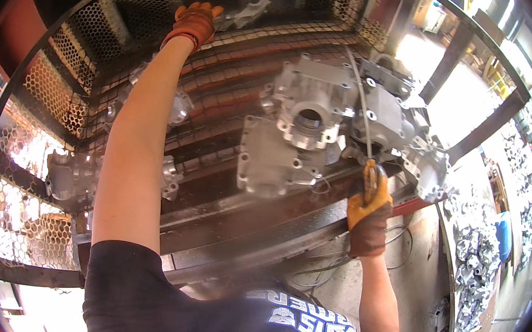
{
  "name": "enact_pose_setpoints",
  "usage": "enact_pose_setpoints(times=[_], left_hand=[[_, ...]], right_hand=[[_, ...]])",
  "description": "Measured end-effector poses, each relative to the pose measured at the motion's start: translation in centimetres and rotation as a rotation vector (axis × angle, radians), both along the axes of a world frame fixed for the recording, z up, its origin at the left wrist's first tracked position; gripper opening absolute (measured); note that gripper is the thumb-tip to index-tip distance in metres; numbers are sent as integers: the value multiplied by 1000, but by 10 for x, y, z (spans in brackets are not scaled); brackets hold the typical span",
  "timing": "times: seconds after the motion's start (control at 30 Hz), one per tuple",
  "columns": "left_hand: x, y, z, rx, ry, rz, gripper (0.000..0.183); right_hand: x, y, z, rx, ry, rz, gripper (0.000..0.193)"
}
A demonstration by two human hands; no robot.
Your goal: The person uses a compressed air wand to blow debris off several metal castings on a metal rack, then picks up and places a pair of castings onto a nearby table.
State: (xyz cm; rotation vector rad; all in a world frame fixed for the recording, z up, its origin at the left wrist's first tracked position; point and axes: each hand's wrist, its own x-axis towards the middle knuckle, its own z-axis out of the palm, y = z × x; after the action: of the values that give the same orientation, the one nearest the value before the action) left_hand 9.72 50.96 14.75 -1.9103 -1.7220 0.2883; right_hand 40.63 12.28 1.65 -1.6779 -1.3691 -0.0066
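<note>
- Head view: the right hand (369,208) wraps closed around the handle of a thin-rod tool (364,102), whose long axis points away from the grip, leaning slightly left.
- Beyond that grip, a bored casting (320,92) lies left of the rod and a gray casting (385,110) right; the right hand is nearer both.
- Far ahead-left, a silver part (251,13) lies just right of the left hand (193,23); whether its fingers pinch anything, I cannot tell.

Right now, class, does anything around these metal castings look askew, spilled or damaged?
Nothing looks plainly spilled or damaged, though blur may hide small flaws. Mildly askew: the metal housing castings just beyond the right gloved hand crowd together at differing tilts, so that cluster looks untidy.
</note>
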Motion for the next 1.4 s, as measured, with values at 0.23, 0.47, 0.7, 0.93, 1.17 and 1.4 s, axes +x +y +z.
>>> enact_pose_setpoints(times=[0.23,0.47,0.7,0.93,1.17,1.4], left_hand=[[46,17,-9,-66,-232,9,73],[66,90,-39,-191,-399,90,78],[83,171,-73,-166,-562,163,97],[78,228,-89,-274,-958,235,100],[111,204,-104,-326,-240,96,64],[78,205,-125,86,-719,-108,60]], right_hand=[[10,4,2,-103,266,176,54],[7,-1,21,-17,-109,133,42],[0,0,28,-275,-162,75,35],[-1,2,27,-387,-162,50,42],[-2,0,23,-332,-69,39,40],[-2,1,21,-219,-192,9,38]])
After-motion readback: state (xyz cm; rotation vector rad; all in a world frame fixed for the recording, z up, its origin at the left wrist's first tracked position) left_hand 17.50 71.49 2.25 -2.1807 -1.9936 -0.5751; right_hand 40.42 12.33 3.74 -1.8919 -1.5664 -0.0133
